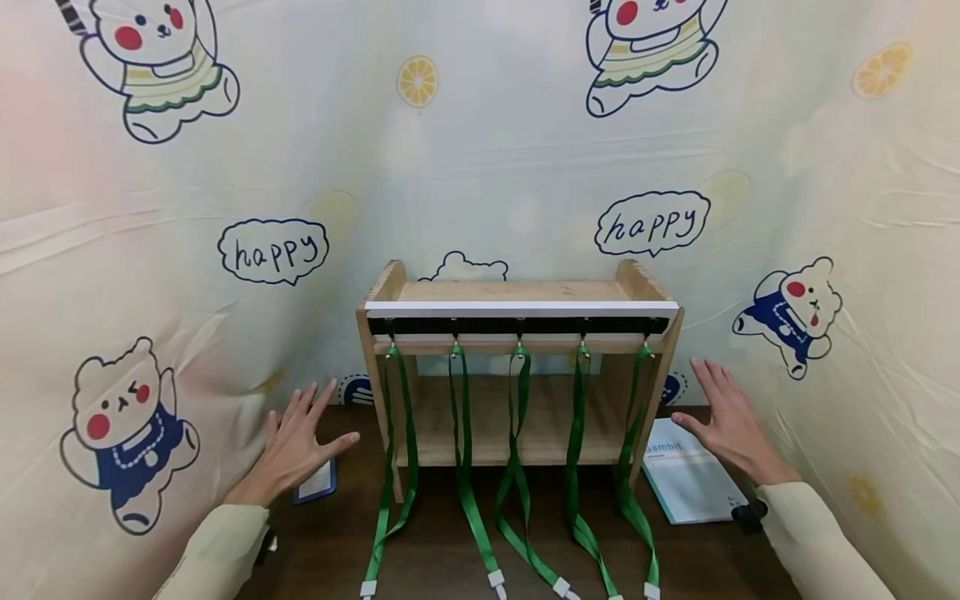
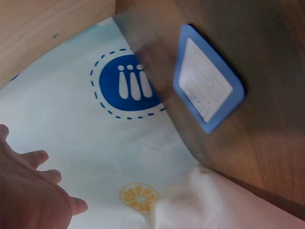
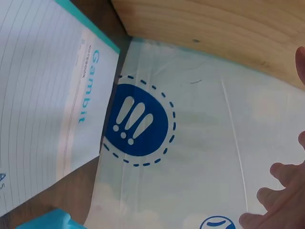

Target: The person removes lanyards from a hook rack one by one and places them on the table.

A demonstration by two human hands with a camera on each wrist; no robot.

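Observation:
My left hand point(image 1: 296, 446) hovers left of a small wooden shelf point(image 1: 517, 290), fingers spread and holding nothing. A blue-framed card point(image 2: 207, 81) with a white printed face lies on the table beneath it. On the other side, my right hand point(image 1: 727, 421) is also spread and holds nothing, above a pale blue notebook point(image 1: 693, 475) labelled Gambit. Several green lanyards point(image 1: 467, 492) hang in a row from hooks on the shelf's front rail. Their white end clips point(image 1: 496, 578) lie toward the near side of the table.
A dark wooden table point(image 1: 307, 542) carries the shelf. Behind and at both sides hangs a pale cloth point(image 1: 487, 175) printed with cartoon bears, orange slices and "happy" bubbles. A bright blue object point(image 3: 50, 220) shows at the right wrist view's lower left.

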